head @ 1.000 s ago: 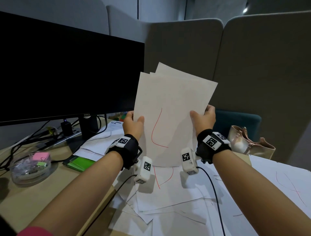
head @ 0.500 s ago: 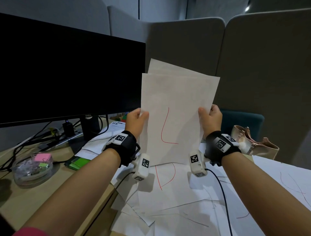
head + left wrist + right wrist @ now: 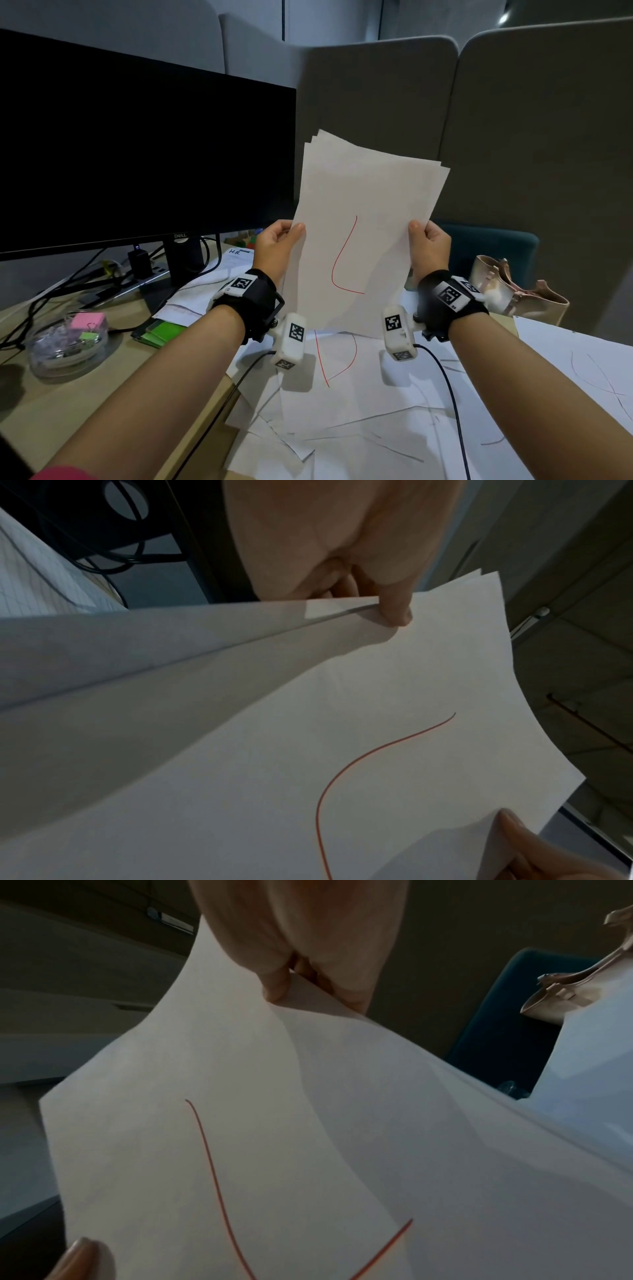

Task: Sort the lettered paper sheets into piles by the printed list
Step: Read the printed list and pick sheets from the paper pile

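1. My left hand [image 3: 278, 240] and right hand [image 3: 428, 241] are raised above the tabletop [image 3: 68, 394], forearms stretched forward, each pinching one side edge of a held stack of sheets [image 3: 363, 219], thumb in front.
2. The stack stands nearly upright in front of the monitor [image 3: 137, 147]; I cannot count its sheets exactly, though several staggered top edges show.
3. The front sheet bears a red "L" [image 3: 342, 260].
4. More loose sheets [image 3: 359, 421] lie scattered on the tabletop beneath my wrists, one marked in red.
5. The monitor reads "DELL".
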The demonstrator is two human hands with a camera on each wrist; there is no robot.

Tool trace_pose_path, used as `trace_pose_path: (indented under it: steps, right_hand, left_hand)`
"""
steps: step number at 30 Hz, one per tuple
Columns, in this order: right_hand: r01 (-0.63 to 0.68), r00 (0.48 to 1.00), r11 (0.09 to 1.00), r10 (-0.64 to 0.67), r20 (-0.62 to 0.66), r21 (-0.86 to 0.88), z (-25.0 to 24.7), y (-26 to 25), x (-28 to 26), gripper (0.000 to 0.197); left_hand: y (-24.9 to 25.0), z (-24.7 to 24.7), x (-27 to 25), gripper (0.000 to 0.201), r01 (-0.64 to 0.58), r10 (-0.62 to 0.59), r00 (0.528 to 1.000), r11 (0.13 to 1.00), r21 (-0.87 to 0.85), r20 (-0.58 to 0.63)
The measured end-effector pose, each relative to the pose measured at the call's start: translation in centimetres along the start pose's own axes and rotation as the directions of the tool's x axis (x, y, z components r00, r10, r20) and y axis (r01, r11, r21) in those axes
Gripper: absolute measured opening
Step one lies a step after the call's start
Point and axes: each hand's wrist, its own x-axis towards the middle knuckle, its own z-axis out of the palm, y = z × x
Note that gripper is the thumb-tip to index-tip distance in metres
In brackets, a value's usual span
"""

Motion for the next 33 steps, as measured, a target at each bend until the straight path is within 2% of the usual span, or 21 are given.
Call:
trace_pose_path:
  steps: [3,7,10,14,17,23,26,29,33]
  right_hand:
    - [-0.033,0.999,0.999,0.033,0.01,-0.015,0.1,0.1,0.0,0.037]
    - [-0.074,0.997,0.997,0.074,0.011,-0.017,0.0,0.2,-0.1,0.033]
    - [-0.083,0.997,0.997,0.083,0.006,-0.006,-0.2,0.2,-0.2,0.035]
    - [-0.074,0.997,0.997,0.074,-0.037,-0.001,-0.4,0.6,-0.2,0.007]
    - [-0.057,0.995,0.998,0.057,-0.079,-0.002,-0.6,0.9,-0.1,0.013]
    - [-0.004,0.991,1.0,0.004,-0.132,0.003,-0.8,-0.2,0.2,0.011]
    - [0.024,0.988,0.999,-0.019,-0.15,0.036,-1.0,-0.8,0.5,0.017]
    - [0.048,0.988,0.998,-0.041,-0.15,0.044,-1.1,-1.6,0.6,0.022]
    - [0.052,0.986,0.999,-0.054,-0.159,-0.013,-1.5,-2.0,0.7,0.019]
  left_hand:
    - [-0.2,0.0,-0.1,0.011,-0.006,0.006,1.0,1.0,0.01,0.009]
    - [-0.3,0.1,-0.2,0.003,0.019,-0.018,0.999,1.0,-0.018,0.035]
    - [-0.3,-0.1,-0.1,0.01,0.044,-0.042,0.997,0.999,-0.024,0.059]
    - [-0.1,-0.3,-0.2,0.019,0.065,-0.062,0.993,0.998,-0.025,0.099]
    - [0.1,-0.3,-0.5,0.023,0.081,-0.079,0.989,0.997,-0.01,0.128]
    - [1.7,0.8,-0.8,0.022,0.084,-0.075,0.987,0.995,-0.06,0.141]
    - [2.8,1.7,-0.8,0.021,0.084,-0.068,0.986,0.992,-0.098,0.15]
    - [3.7,2.5,-0.6,0.022,0.067,-0.057,0.981,0.996,-0.053,0.184]
    - [4.5,3.3,-0.7,0.027,0.131,-0.111,0.965,0.989,-0.07,0.238]
